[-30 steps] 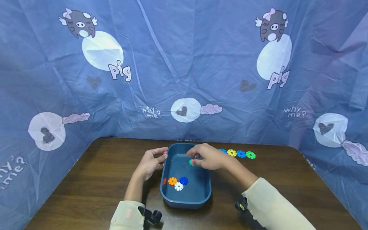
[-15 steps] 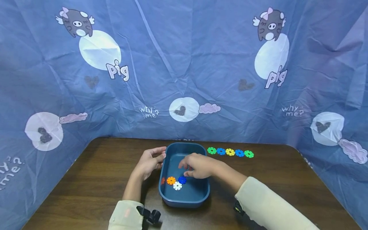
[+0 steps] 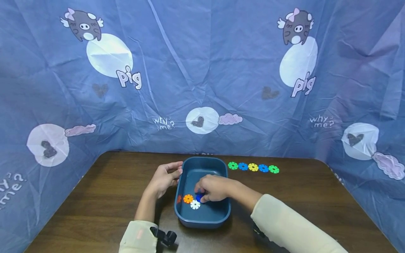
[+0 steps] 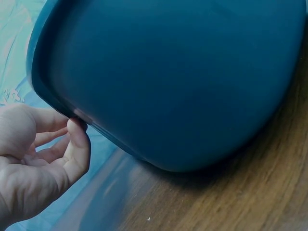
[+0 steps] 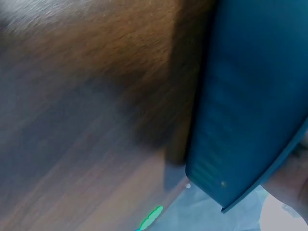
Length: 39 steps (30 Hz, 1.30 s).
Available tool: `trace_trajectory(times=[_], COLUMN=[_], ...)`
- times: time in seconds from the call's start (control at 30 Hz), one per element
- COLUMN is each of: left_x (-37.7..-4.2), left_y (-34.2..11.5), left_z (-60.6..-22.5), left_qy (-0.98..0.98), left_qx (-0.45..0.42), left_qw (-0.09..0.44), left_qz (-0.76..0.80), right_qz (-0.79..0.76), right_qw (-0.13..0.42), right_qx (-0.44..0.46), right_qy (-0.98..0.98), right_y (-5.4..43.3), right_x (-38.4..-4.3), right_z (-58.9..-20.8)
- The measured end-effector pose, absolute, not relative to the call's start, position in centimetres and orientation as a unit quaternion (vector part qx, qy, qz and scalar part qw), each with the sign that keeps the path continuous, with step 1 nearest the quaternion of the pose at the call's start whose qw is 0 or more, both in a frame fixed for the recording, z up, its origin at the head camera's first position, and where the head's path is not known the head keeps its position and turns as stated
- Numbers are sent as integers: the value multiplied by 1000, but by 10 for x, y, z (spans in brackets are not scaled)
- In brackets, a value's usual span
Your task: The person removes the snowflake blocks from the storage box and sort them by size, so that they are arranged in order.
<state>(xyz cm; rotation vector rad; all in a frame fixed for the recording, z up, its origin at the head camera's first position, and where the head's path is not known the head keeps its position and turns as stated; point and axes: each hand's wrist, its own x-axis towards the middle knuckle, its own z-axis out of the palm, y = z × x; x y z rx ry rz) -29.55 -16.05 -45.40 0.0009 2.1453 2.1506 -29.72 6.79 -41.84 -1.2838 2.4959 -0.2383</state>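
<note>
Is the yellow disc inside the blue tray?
No, the yellow disc lies on the table, in a row outside the tray.

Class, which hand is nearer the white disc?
Right: the right hand is at the dark blue disc beside the white disc; the left hand is farther, outside the tray, at its rim.
</note>
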Motion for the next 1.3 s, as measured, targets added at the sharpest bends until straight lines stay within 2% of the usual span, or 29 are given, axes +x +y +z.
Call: trace_trajectory(times=[0.27,0.67,0.97,1.3], left_x=[-294,-294,-295,-296], left_y=[-159,-159,-160,-160], left_z=[-454,-453,-453,-454], left_qy=[708,711,707,707], left_qx=[5,6,9,1], left_qw=[50,51,47,48], left_qz=[704,702,706,706], right_qz=[-96,-156,-206,-268], right_qw=[177,161,155,131], right_qx=[-430,-426,-437,-405], right_qy=[880,877,862,865], right_y=[63,67,75,96], right_x=[-300,-297,-302,-309], right_z=[-424,-420,-408,-384])
